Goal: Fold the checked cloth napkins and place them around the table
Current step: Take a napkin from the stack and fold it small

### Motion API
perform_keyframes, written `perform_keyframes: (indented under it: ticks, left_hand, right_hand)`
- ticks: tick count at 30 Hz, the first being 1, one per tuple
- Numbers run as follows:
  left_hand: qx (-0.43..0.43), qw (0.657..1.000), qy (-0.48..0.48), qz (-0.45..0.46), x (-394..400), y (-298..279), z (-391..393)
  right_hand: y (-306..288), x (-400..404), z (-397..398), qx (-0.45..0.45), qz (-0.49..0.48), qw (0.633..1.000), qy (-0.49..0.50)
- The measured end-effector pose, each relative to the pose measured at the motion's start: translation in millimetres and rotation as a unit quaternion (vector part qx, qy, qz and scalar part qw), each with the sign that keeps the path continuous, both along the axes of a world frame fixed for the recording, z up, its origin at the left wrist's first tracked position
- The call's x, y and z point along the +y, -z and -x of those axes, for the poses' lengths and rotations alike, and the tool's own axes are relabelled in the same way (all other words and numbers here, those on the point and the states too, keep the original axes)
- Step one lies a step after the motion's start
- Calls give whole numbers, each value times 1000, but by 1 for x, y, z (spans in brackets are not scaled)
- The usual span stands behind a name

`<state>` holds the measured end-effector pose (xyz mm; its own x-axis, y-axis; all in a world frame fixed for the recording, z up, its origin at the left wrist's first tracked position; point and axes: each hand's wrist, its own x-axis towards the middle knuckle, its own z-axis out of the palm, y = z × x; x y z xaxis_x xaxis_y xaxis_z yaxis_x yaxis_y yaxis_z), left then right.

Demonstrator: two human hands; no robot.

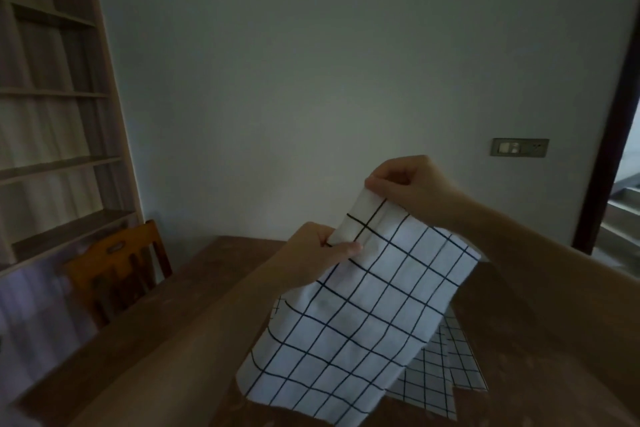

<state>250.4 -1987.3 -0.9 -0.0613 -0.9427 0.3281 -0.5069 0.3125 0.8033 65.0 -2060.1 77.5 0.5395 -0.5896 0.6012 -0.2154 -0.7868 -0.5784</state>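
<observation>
Checked napkin (349, 319) is white w/ thin dark grid lines; held up in the air over the table (166, 329), hanging down and slanting toward lower left; top edge is bunched into a narrow fold between the two hands, rest of the cloth spreads wide below; bottom hem runs off near the frame's lower edge; soft vertical creases on the right side. More checked napkins (446, 371) lie flat on the table under and behind it, partly hidden by the hanging one; how many, can't tell.

Left hand (318, 255) is at the lower left of the top fold; thumb lies across the front of the cloth, fingers curled behind, pinching the edge; forearm comes up from the lower left of frame. Right hand (405, 184) is higher and further back; fingers curled down, fingertips nipping the upper corner of the same fold; knuckles face the camera; right forearm runs in from the right edge, crossing above the cloth's right side. Hands are near each other but apart, w/ a short stretch of folded cloth between.

Table is dark brown wood; a wooden chair (117, 270) stands at its far left side; a tall shelf unit (52, 97) stands behind the chair against the wall; a switch plate (519, 147) sits on the wall at right; a dark door frame (609, 114) at far right w/ steps (623, 215) beyond it.
</observation>
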Motion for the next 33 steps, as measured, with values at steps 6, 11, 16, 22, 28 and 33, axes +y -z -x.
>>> perform_keyframes:
  ticks: [6,11,16,22,28,33]
  left_hand:
    - [173,979,-104,39,7,-3,-29]
    - [206,971,-120,15,9,8,-36]
    - [177,974,-141,3,7,19,-32]
    - [182,975,-126,-15,8,25,-34]
    - [271,955,-112,-30,4,20,-31]
    - [250,960,-57,-109,5,26,-41]
  right_hand:
    - [14,-22,78,184,-175,966,44]
    - [54,-20,75,-160,-411,895,-67]
    - [64,-21,62,-210,-322,923,-1]
    - [60,-25,65,-212,-276,937,21]
    - [71,-10,72,-93,-353,930,-50]
    - [86,-18,74,-121,-419,899,-36]
